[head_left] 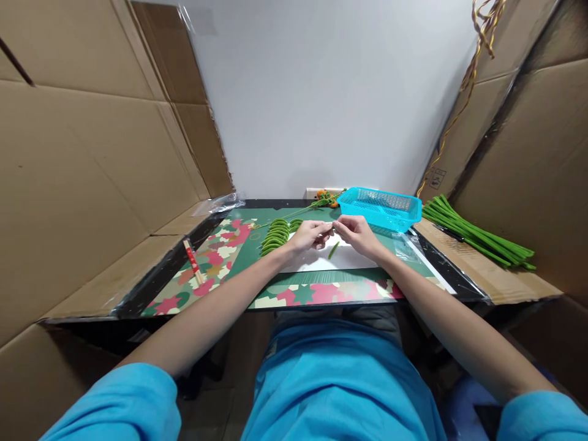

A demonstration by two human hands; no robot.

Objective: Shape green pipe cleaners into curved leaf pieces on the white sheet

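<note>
Over a white sheet (303, 262), my left hand (313, 235) and my right hand (357, 234) meet fingertip to fingertip, both closed in a pinch. A small bit of green shows between them, apparently a piece of pipe cleaner, mostly hidden by the fingers. Just below the hands, a short green pipe cleaner piece (333, 250) lies on the sheet. To the left of my left hand is a row of curved green pipe cleaner pieces (275, 235), with several more (295, 224) behind it.
A blue plastic basket (381, 211) stands at the back right. Long green pipe cleaners (478, 233) lie on cardboard at the right, beside a black pen (450, 233). Orange flowers (325, 197) rest at the back. Red-wrapped chopsticks (193, 260) lie left. Cardboard walls (92, 135) flank the table.
</note>
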